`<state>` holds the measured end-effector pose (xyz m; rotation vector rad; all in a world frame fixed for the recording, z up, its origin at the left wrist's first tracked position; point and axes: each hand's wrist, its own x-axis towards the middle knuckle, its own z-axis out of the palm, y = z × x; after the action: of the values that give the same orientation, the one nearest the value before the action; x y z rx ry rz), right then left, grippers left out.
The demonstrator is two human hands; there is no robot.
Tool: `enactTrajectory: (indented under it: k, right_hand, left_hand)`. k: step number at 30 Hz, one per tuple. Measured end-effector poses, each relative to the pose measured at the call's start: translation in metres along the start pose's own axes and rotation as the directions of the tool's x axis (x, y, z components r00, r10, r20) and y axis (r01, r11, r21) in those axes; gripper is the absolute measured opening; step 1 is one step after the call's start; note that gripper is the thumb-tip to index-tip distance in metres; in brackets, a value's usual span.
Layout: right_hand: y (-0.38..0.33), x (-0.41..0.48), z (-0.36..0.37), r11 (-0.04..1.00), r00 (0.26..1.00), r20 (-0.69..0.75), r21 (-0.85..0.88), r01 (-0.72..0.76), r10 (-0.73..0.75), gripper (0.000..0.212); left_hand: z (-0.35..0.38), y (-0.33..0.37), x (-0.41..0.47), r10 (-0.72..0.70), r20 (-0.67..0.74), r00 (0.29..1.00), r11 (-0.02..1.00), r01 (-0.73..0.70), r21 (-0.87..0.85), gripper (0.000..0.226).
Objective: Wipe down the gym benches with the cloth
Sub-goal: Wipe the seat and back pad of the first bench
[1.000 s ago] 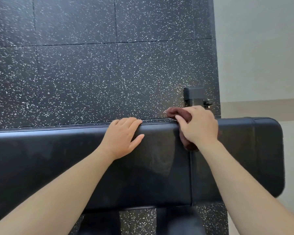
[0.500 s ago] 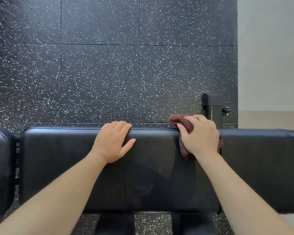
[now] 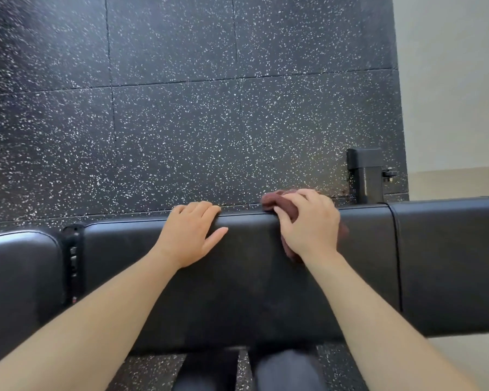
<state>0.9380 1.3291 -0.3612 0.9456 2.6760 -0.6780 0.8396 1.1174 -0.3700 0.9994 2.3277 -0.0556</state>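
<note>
The right hand (image 3: 308,231) grips the bunched maroon cloth (image 3: 274,200) against the far edge of the black bench (image 3: 237,292). The left hand (image 3: 191,234) lies flat nearby, fingers together over that edge, thumb spread.

The long black padded vinyl bench (image 3: 237,292) is one plain colour throughout. It has a dull grey sheen along its upper edge and faint cloudy smears on the middle pad. The crumpled maroon-brown fabric cloth (image 3: 277,203) on it has no pattern. The square black rubber floor tiles (image 3: 181,122) are densely speckled with small white and pale grey flecks, and thin dark seams run between them. The squared black metal post (image 3: 369,176) is glossy. The smooth off-white surface (image 3: 449,80) at the right is plain, crossed by a tan band. The dark trouser legs (image 3: 288,371) look blue-grey.
</note>
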Motion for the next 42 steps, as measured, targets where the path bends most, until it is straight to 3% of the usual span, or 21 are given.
enactTrajectory:
  k: [3, 6, 11, 14, 26, 33, 38, 42]
  right_hand:
    - [-0.048, -0.015, 0.025, 0.994, 0.989, 0.102, 0.017, 0.108, -0.109, 0.025]
    - [-0.053, -0.008, 0.026, 0.988, 0.979, 0.151, -0.036, 0.147, -0.140, 0.027]
    - [-0.022, 0.014, 0.006, 0.993, 0.988, 0.157, -0.121, 0.011, 0.008, 0.029]
    - [-0.030, 0.009, 0.010, 0.991, 0.991, 0.131, -0.134, 0.007, 0.011, 0.029]
    - [-0.107, -0.017, 0.052, 0.983, 0.986, 0.140, -0.145, 0.111, -0.091, 0.037]
    - [-0.128, -0.025, 0.066, 0.993, 0.998, -0.040, -0.102, -0.052, 0.048, 0.029]
    - [-0.201, -0.042, 0.104, 0.991, 0.996, 0.064, -0.115, 0.071, -0.064, 0.029]
    - [-0.207, -0.046, 0.106, 0.989, 0.991, 0.075, -0.094, 0.114, -0.108, 0.028]
  left_hand:
    - [0.003, -0.032, -0.017, -0.083, 0.017, 0.996, 0.997, 0.083, 0.000, 0.069]
    - [0.005, -0.041, -0.027, -0.118, -0.003, 0.993, 0.991, 0.117, -0.057, 0.068]
    - [0.007, -0.032, -0.026, -0.173, -0.048, 0.984, 0.983, 0.169, -0.072, 0.061]
    - [0.010, -0.031, -0.026, -0.196, -0.063, 0.979, 0.978, 0.191, -0.083, 0.059]
    - [0.014, -0.082, -0.042, -0.021, -0.059, 0.998, 0.998, 0.018, -0.056, 0.063]
    - [0.023, -0.146, -0.071, 0.011, -0.096, 0.995, 0.999, -0.016, -0.049, 0.055]
    - [0.025, -0.170, -0.086, -0.020, -0.102, 0.995, 0.999, 0.017, -0.032, 0.064]
    - [0.022, -0.175, -0.092, -0.025, -0.106, 0.994, 1.000, 0.024, -0.009, 0.063]
